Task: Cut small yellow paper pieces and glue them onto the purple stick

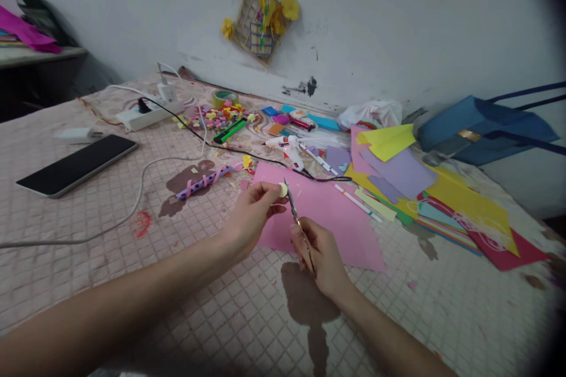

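My left hand [254, 212] pinches a small pale-yellow paper piece [283, 190] with a rounded outline between thumb and fingertips. Wrapped round the handles of a pair of scissors [292, 205], my right hand [321, 250] points the blades up and away from me. The blades are beside the right edge of the paper piece; whether they touch it I cannot tell. Both hands are over a pink paper sheet [349, 230] on the patterned tablecloth. Left of the sheet lies a purple paper roll [203, 181] wound with a pink strip.
Ahead stand a glue gun [289, 150] with a black cord, a green cutter [230, 131] and a heap of paper bits [212, 118]. Coloured sheets [402, 174] and a blue bag [481, 129] are at right. A phone [77, 166] and power strip [148, 115] lie left.
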Motion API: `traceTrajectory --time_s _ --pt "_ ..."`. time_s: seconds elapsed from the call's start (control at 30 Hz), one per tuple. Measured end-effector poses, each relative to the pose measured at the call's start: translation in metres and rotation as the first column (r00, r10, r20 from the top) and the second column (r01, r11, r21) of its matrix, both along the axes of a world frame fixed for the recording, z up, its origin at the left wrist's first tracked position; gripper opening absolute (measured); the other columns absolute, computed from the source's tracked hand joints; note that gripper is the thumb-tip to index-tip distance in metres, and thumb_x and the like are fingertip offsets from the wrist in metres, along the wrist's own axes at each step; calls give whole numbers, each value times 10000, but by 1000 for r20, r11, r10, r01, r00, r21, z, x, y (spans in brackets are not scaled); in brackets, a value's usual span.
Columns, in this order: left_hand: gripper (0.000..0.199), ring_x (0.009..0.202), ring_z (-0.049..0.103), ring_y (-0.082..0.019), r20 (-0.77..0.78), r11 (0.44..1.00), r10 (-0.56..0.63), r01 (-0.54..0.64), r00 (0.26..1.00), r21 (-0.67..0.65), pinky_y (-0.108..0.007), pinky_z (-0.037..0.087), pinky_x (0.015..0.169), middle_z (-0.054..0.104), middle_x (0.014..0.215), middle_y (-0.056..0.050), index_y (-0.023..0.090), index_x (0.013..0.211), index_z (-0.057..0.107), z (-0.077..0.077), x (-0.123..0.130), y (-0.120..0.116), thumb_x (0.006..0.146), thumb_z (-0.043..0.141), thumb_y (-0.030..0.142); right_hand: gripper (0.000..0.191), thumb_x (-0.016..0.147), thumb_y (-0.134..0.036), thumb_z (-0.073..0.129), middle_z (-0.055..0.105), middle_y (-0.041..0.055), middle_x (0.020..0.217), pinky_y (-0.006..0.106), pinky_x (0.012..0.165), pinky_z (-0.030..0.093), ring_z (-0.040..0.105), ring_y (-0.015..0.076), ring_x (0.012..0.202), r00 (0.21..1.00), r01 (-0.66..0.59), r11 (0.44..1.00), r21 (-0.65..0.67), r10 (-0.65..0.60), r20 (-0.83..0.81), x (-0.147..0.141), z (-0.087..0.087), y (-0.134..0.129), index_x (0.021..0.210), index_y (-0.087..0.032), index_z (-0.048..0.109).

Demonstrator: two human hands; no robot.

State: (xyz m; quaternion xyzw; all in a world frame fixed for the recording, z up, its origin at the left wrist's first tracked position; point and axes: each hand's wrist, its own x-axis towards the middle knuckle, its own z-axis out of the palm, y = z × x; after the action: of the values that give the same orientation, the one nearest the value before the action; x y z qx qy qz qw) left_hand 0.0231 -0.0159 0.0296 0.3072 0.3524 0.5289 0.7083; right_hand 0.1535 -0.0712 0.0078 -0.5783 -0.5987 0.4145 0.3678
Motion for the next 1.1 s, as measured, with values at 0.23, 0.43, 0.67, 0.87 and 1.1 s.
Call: traceTrajectory --time_s 0.23,0.43,0.67,0.87,1.1 --pt "125 670 556 -87 9 1000 2 -2 1000 -1 -227 444 655 568 698 14 146 671 565 0 0 0 716 649 226 379 858 -522 412 339 -64 538 209 429 278 334 73 448 1000 -10 1000 -7 10 -13 0 -2 0 663 -196 401" --pt "130 662 554 -86 9 1000 14 -14 1000 5 -227 448 648 568 707 6 138 684 562 -1 1 0 719 646 232 376 865 -504 407 321 -67 534 206 431 267 324 72 453 999 -8 1000 11 8 -31 0 -3 0 652 -194 394" --pt "126 663 551 -85 5 1000 23 -23 1000 9 -225 449 642 565 700 7 140 678 561 -1 1 1 716 645 225 364 865 -482 420 337 -64 518 204 429 266 328 73 449 1000 -5 1000 14 5 7 0 -1 0 643 -194 397" --pt "122 667 558 -85 11 1000 31 -31 999 6 -220 451 641 567 692 14 143 678 567 -2 1 1 706 658 220 332 857 -457 451 346 -69 514 197 421 285 339 69 432 1000 -3 1000 23 3 2 0 -1 1 656 -195 412" --pt "150 683 569 -87 -22 999 -12 13 1000 33 -224 456 659 581 718 5 135 696 552 -2 -1 2 731 643 250 332 826 -464 494 365 -71 512 186 386 305 355 59 397 996 6 1000 -26 -8 -89 1 2 3 654 -188 427"
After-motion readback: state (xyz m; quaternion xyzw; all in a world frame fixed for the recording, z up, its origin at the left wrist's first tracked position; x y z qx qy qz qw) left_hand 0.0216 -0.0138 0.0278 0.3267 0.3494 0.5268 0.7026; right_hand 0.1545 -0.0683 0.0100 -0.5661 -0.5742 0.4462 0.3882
